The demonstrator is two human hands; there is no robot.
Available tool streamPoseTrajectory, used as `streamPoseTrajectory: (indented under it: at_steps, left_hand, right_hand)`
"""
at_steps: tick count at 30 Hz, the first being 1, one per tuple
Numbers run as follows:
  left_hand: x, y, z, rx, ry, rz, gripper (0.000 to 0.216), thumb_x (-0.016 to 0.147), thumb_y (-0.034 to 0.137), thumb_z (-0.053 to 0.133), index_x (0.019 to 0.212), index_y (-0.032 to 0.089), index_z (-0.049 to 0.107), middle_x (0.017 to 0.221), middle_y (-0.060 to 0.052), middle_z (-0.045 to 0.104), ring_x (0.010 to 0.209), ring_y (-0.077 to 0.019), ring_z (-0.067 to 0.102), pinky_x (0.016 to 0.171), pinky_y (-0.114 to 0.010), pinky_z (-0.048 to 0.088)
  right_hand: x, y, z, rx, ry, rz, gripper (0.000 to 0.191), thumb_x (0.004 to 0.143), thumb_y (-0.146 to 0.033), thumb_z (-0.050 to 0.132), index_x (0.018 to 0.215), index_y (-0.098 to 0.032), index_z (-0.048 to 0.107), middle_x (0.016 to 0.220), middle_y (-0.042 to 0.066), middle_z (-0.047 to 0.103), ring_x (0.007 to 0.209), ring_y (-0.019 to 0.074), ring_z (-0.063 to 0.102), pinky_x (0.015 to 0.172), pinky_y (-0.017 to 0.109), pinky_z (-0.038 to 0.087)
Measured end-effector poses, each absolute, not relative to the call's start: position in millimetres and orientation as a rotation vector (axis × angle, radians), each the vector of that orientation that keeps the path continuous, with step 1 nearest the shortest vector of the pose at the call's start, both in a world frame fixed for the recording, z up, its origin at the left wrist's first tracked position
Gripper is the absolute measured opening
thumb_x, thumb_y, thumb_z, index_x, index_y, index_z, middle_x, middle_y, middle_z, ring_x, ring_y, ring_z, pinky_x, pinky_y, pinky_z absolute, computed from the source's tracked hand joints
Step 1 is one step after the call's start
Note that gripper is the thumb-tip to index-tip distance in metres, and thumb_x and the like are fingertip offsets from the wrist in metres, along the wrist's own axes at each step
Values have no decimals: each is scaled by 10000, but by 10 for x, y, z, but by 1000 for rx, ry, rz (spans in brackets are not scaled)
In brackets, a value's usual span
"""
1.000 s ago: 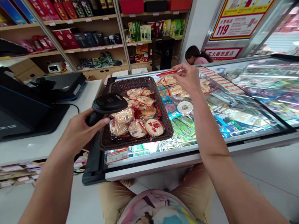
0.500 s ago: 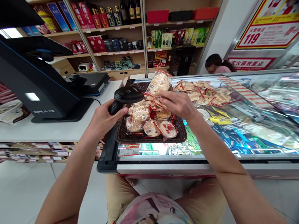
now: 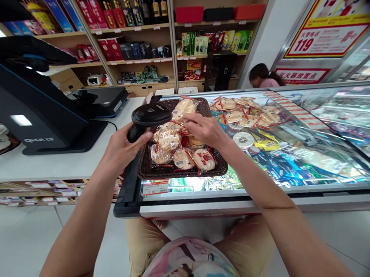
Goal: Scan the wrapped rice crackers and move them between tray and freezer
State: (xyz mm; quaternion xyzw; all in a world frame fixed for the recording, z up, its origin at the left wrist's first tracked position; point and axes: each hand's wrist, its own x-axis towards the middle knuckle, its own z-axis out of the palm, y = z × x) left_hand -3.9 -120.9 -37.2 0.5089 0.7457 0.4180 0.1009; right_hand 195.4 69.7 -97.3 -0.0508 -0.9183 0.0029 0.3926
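My left hand [image 3: 121, 148] grips a black handheld barcode scanner [image 3: 146, 117] at the left rim of a dark wicker basket [image 3: 216, 168]. The basket sits on a glass-topped freezer and holds several clear packets of round crackers [image 3: 183, 158]. My right hand [image 3: 205, 129] is over the basket, fingers closed on one cracker packet [image 3: 183, 108] held up beside the scanner head. A second pile of cracker packets [image 3: 249, 111] lies on the freezer glass to the right of the basket.
A black checkout terminal [image 3: 29, 106] stands on the white counter [image 3: 55, 163] at left. The glass freezer lid [image 3: 314, 155] stretches right. A round white tin [image 3: 243, 140] lies by the basket. Stocked shelves [image 3: 154, 40] line the back wall; another person [image 3: 262, 76] is behind the freezer.
My right hand came back from the pile on the glass to the basket and lifted a cracker packet, then lowered it a little beside the scanner. The scanner hand stayed by the basket.
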Motion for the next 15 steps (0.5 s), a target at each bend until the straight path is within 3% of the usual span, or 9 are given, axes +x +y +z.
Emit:
streamPoseTrajectory:
  at_steps: [6,11,15]
  left_hand:
    - [-112,-1223,-416,1339,2233,1177,439,737,530,698,973,165,633,676,45,559,600,-115,497,530,-201,384]
    - [-133,-1203,-413,1289,2355,1130,434,678,535,694,892,164,624,663,43,556,573,-103,463,486,-180,328]
    - [-101,-1164,-389,1306,2384,1122,409,662,544,676,817,171,613,635,47,545,560,-95,425,471,-174,289]
  right_hand:
    - [1867,908,-1001,-269,-2346,135,334,1008,-236,376,1283,-248,567,1394,54,549,1283,196,526,1062,384,479]
    - [2236,1610,-1120,-1077,-2023,88,373,1010,-388,339,1243,-198,559,1295,122,582,1227,271,524,1053,457,425]
    - [2597,2085,-1502,-1660,-1778,100,477,936,-422,487,1266,-77,501,1269,227,579,1277,347,443,1085,509,323]
